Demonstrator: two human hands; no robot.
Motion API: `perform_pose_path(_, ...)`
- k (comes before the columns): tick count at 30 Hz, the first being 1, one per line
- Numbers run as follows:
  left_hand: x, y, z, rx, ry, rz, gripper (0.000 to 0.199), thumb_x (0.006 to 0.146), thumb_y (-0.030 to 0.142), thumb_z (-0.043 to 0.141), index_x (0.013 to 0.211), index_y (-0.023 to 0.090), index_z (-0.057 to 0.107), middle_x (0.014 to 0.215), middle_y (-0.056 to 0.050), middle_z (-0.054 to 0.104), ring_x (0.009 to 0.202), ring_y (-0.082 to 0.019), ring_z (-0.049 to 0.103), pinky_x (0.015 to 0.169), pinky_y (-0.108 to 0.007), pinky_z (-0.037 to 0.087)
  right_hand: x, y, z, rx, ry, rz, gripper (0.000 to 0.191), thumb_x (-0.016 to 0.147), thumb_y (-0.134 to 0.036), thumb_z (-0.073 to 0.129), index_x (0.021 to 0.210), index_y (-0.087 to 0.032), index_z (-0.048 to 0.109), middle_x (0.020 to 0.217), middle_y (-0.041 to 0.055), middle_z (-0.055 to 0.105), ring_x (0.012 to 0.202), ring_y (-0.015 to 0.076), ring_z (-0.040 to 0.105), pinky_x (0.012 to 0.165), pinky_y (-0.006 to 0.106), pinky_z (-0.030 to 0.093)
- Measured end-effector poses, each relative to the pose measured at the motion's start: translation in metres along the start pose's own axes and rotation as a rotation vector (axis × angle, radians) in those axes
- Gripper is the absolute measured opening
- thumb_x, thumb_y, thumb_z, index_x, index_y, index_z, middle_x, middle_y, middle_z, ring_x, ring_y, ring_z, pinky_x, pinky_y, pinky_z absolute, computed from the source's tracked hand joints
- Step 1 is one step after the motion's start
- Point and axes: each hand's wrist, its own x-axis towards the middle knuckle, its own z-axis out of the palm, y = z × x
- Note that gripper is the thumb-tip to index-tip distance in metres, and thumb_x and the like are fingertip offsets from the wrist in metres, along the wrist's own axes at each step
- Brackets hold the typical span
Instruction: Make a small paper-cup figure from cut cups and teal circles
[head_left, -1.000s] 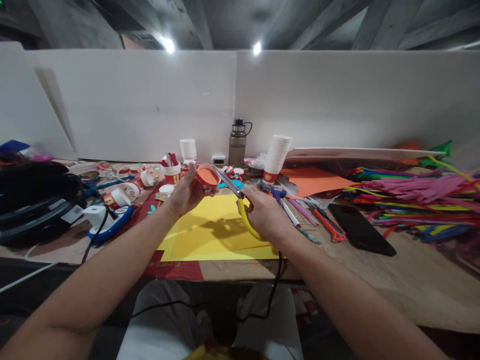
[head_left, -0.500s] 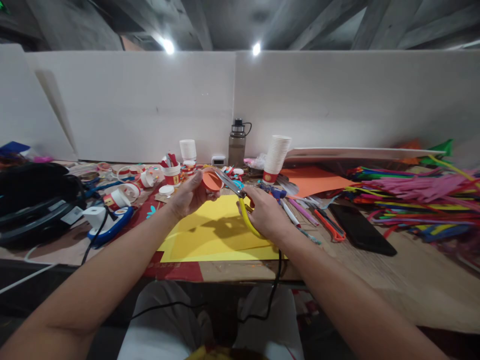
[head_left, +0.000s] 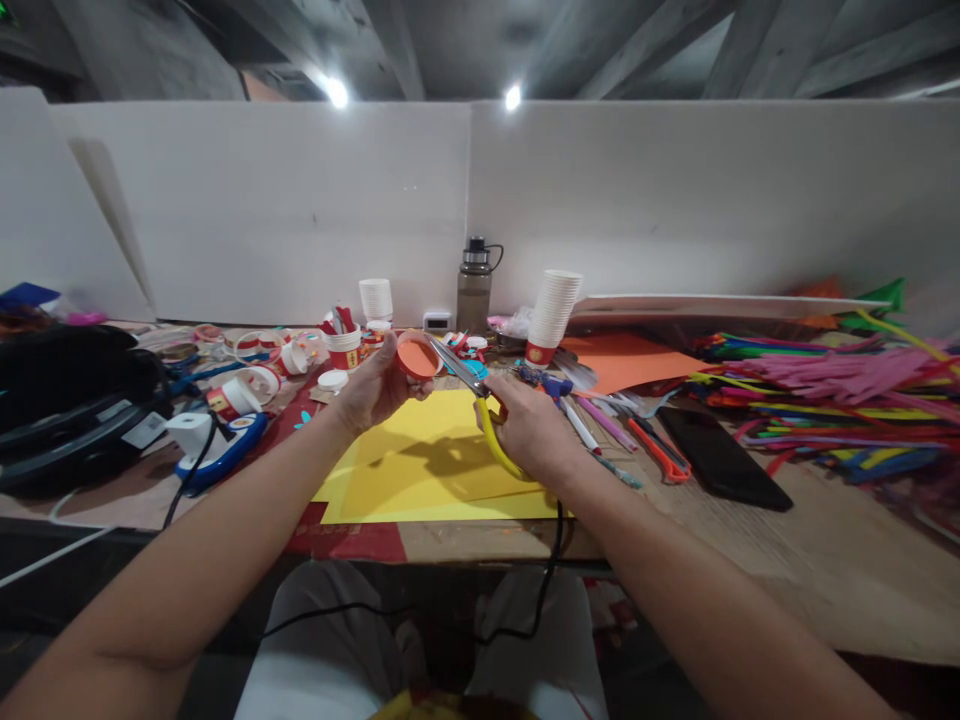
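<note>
In the head view, a shallow orange cup piece (head_left: pixel 418 357) is held by the left hand (head_left: pixel 375 392), pinched between thumb and fingers with its round opening turned up and towards the near side. By the right hand (head_left: pixel 529 425), closed around the yellow handles, a pair of scissors (head_left: pixel 459 364) is gripped; the blades are pointed left and far, their tips at the right rim of the cup piece — whether cup material lies between them cannot be told. Both hands are raised over yellow paper (head_left: pixel 420 490), which is laid on the near middle of the surface (head_left: pixel 862 580). Beyond them, a bottle (head_left: pixel 474 295) is stood near the far wall, with a tall stack of cups (head_left: pixel 555 312) to its right. Farther right, a black phone (head_left: pixel 721 458) and a heap of coloured pipe cleaners (head_left: pixel 847 380) are seen; on the left, a blue power strip (head_left: pixel 232 455) is placed near some cut cups (head_left: pixel 234 398).
</note>
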Motion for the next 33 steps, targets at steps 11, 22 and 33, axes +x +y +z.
perform_pose_path(11,0.0,-0.004,0.007,-0.029,0.088,0.055,0.047,0.089,0.054,0.053,0.106,0.012,0.063,0.086,-0.009,0.07,0.07,-0.017,0.069,0.056,-0.023,0.053,0.001,0.0,0.0,0.028,0.013,0.02,0.031,0.086,-0.026,0.056,0.115,-0.02,0.063,0.1,0.0097,0.07,0.087,0.0216,0.063,0.075,0.028,0.045)
perform_pose_path(22,0.0,-0.008,-0.003,0.0,-0.038,-0.014,0.05,0.083,0.056,0.06,0.108,0.014,0.063,0.087,-0.008,0.07,0.066,-0.015,0.067,0.055,-0.024,0.052,0.0,0.002,0.001,-0.03,-0.018,0.02,0.034,0.087,-0.03,0.054,0.119,-0.019,0.061,0.101,0.0111,0.068,0.088,0.0226,0.06,0.075,0.029,0.043)
perform_pose_path(33,0.0,0.0,0.006,0.018,0.095,-0.043,0.057,0.086,0.064,0.047,0.098,0.011,0.062,0.078,-0.01,0.07,0.051,-0.013,0.062,0.04,-0.021,0.044,0.0,-0.001,-0.001,-0.059,-0.049,0.008,0.039,0.082,-0.02,0.054,0.12,-0.019,0.062,0.097,0.0107,0.071,0.085,0.0229,0.063,0.071,0.028,0.042)
